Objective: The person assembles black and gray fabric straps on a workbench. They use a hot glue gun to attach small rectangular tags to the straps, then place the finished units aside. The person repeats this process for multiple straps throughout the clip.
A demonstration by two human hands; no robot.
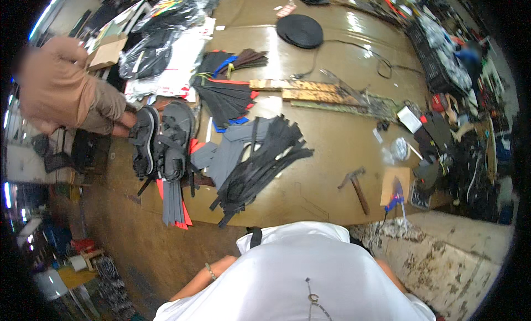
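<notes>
My left hand (225, 262) shows only its back edge beyond a beaded bracelet (209, 272). The fingers disappear behind the front of my white shirt (310, 260). A short black strap (255, 237) shows beside that shirt, close to the hand; whether I hold it cannot be told. Of my right arm only a piece of forearm (390, 272) appears, the hand hidden behind the shirt. Nearest on the table lie a bundle of black straps (260, 163) over grey strips (224, 163), and a hammer (359, 193) with a wooden handle.
Black sandals (174, 141) sit at the table's left edge, near fanned dark strips (224, 99). A coiled black strap roll (299, 31), stained wooden boards (310, 92) and a blue glue gun (395, 199) lie farther out. A person in brown (66, 88) stands at left.
</notes>
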